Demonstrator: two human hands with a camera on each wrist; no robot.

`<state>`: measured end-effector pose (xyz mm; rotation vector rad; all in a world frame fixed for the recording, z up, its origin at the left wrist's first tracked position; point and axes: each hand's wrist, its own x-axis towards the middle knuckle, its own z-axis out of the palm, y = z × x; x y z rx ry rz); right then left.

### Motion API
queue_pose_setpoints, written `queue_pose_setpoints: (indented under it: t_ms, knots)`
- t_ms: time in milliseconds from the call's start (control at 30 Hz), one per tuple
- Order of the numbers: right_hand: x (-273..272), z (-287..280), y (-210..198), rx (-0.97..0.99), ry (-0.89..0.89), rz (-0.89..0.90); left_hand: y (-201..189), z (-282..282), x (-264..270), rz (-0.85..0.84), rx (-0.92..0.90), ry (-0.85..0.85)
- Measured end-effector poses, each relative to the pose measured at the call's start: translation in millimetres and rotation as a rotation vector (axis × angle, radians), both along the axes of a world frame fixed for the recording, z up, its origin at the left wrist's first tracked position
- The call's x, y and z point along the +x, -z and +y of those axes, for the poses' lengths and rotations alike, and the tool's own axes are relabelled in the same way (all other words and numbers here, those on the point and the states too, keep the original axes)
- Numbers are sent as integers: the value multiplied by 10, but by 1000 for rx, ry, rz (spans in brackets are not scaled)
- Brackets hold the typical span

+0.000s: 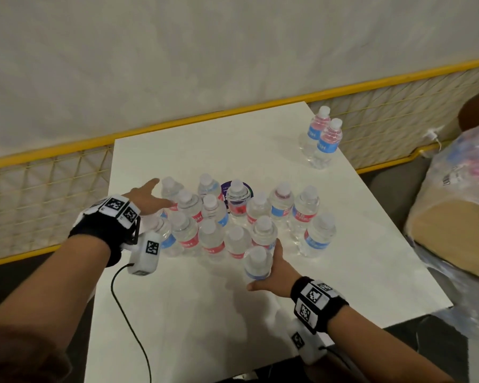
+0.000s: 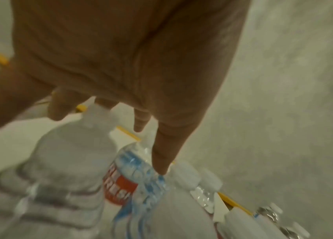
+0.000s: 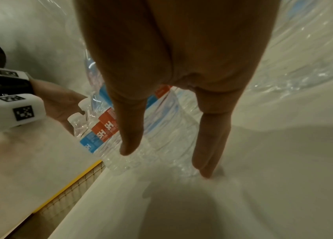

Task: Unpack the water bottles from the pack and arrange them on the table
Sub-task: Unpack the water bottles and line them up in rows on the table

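Observation:
Several small clear water bottles (image 1: 213, 214) with red and blue labels stand clustered mid-table on the white table (image 1: 205, 313). My left hand (image 1: 150, 199) reaches to the cluster's left edge with straight fingers and touches the bottles there; in the left wrist view my left hand (image 2: 131, 64) has a fingertip on a bottle (image 2: 141, 169). My right hand (image 1: 271, 272) spans the nearest bottle (image 1: 256, 261), thumb in front and fingers along its right side. The right wrist view shows my right hand (image 3: 171, 56) with straight fingers either side of that bottle (image 3: 161, 129). The plastic-wrapped pack (image 1: 465, 158) sits at the right.
Two more bottles (image 1: 324, 139) stand at the table's far right corner. A yellow mesh railing (image 1: 177, 123) runs behind the table. The pack rests on a tan block (image 1: 454, 230) with loose plastic wrap beside it. A black cable (image 1: 127, 308) hangs from my left wrist.

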<state>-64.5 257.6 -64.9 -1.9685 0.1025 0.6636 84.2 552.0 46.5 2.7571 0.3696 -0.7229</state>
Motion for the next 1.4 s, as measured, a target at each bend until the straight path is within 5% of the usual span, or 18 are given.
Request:
queue_pose_setpoints:
  t_ms: [267, 467, 567, 633, 667, 700, 867, 967, 1033, 1100, 1167, 1200, 1400]
  knots:
    - [15, 277, 184, 58, 219, -42, 303, -44, -59, -284, -205, -134]
    - [-28, 315, 168, 5, 296, 13, 575, 233, -217, -490, -646, -576]
    - [-24, 235, 138, -249, 186, 111, 831, 339, -461, -344, -781, -823]
    - [-10, 202, 111, -408, 54, 172, 1081, 353, -635, -160, -458, -722]
    - [-8, 207, 96, -439, 22, 161, 1132, 266, -705, -72, -637, -888]
    - [2, 223, 92, -436, 10, 128, 1157, 239, -764, -3, -842, -972]
    - [-17, 444, 32, -254, 32, 17, 1413, 53, -812, -116, -880, -699]
    - [-10, 642, 27, -218, 65, -6, 1574, 32, -706, -72, -668, -703]
    - [26, 742, 40, -223, 107, -20, 1570, -33, -718, -78, -712, -850]
    - [59, 794, 45, -231, 150, -14, 1363, -170, -811, 26, -586, -629]
    - [85, 830, 37, -243, 168, -9, 1222, -305, -818, 228, -802, -840]
    - [103, 849, 43, -246, 172, -5, 1206, -305, -820, 246, -843, -756]
    - [244, 1007, 87, -262, 131, 16, 1232, -151, -636, 141, -1060, -882]
